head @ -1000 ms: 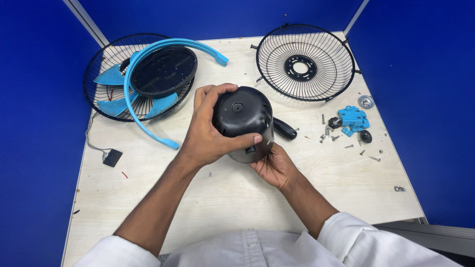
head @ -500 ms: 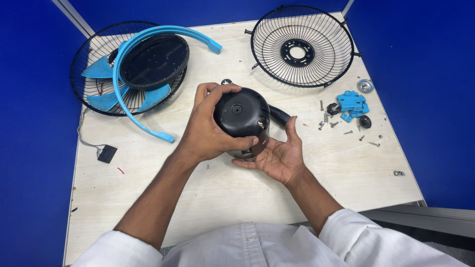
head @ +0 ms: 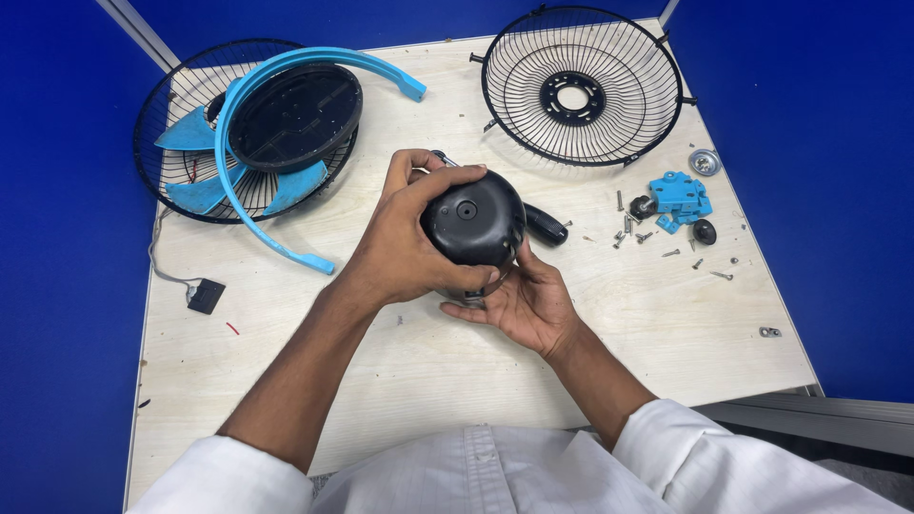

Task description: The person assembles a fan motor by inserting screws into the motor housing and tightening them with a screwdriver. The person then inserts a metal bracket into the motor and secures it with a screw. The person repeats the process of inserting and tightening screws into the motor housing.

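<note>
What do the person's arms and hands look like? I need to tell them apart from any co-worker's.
Both forearms are bare, with white sleeves pushed up near the elbows. The left hand and right hand wear no gloves; no rings, watch or markings show on the fingers.

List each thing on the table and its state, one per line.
Black motor housing: lifted, gripped by left hand, cradled by right hand.
Empty wire grille: lying flat, detached.
Second grille: flat, holding blue blades and black disc.
Blue ring: loose, split open.
Screws: scattered loose.
</note>
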